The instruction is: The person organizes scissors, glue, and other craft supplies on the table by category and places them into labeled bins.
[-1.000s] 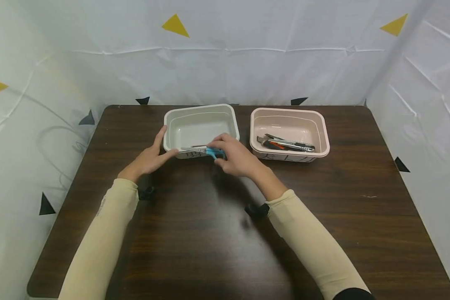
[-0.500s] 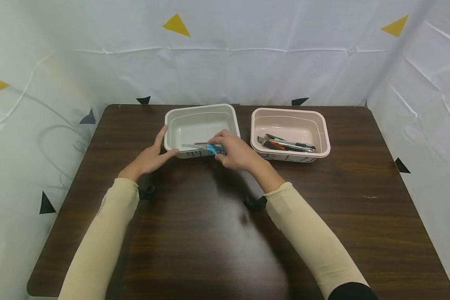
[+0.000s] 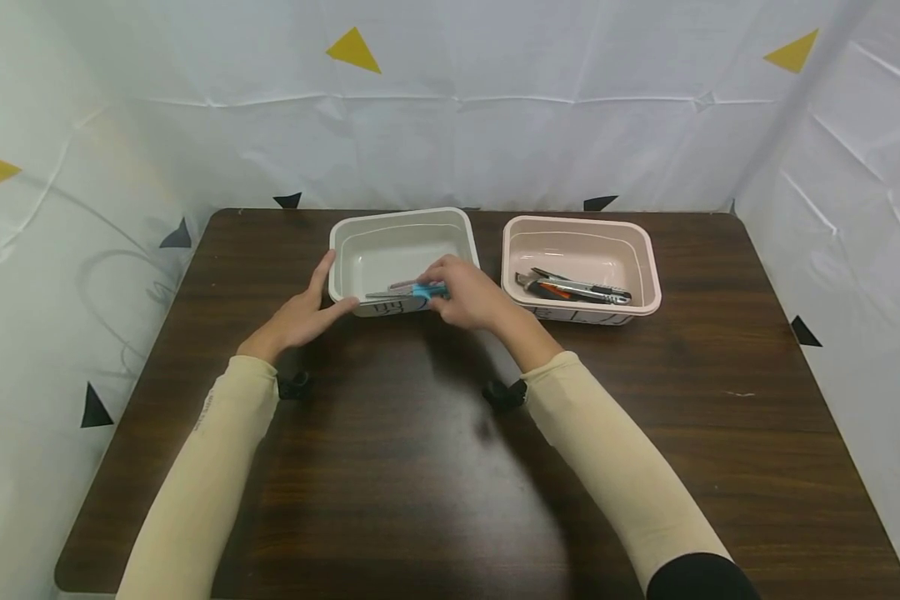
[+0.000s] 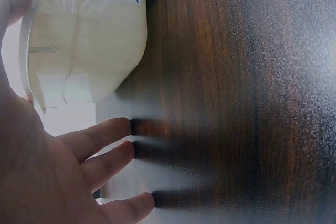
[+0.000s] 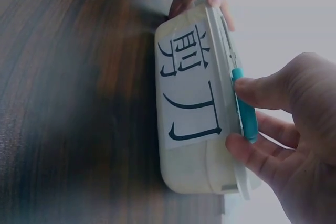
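A pair of scissors with light blue handles lies along the front rim of a pale grey plastic bin, blades pointing left. My right hand pinches the handles between thumb and fingers; in the right wrist view the turquoise handle shows at the rim. With its thumb on the front rim and index finger at the left side, my left hand touches the bin, its fingers spread. A label with black characters covers the bin's front. Some thin reddish item behind the scissors is too small to identify.
A pink bin stands to the right of the grey one, holding several utility knives near its front wall. Both bins sit near the back edge of the dark wooden table. White sheeting hangs behind and beside it.
My right hand has moved slightly away from me, carrying the scissors from in front of the grey bin's rim to over it. The left hand stays in place.
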Tool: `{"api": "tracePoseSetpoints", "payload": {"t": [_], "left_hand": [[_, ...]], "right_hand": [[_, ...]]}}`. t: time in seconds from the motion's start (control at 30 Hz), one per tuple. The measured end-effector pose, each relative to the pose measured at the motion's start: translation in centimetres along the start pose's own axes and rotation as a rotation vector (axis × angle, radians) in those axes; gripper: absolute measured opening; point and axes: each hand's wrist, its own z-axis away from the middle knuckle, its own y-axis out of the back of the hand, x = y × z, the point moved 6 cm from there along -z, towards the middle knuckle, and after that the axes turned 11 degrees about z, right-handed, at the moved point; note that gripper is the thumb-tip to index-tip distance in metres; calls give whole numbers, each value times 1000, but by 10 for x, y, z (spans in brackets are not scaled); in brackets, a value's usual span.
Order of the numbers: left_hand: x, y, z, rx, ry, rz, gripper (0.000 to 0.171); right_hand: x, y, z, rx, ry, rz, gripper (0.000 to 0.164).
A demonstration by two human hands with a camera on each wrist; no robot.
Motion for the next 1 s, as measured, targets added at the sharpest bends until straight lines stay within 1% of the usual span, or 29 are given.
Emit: {"api": "tracePoseSetpoints", "payload": {"t": [0.37,0.53,0.63,0.77,1.0], "left_hand": [[-1,-1,1,1,14,-1,90],[-2,-1,0,0,12,4,91],[-3,-1,0,0,9,4,90],[-3,-1,0,-3,9,2,90],[-3,-1,0,1,12,0,90]], "right_hand": [[-1,2,-13,-7,5,75,30],[5,-1,-18,-13,-6,55,30],[11,-5,-19,-26,-38,16,31],[17,-11,-21,-53,-78,-4,32],[20,-17,-25,-70,-86,31,33]]}}
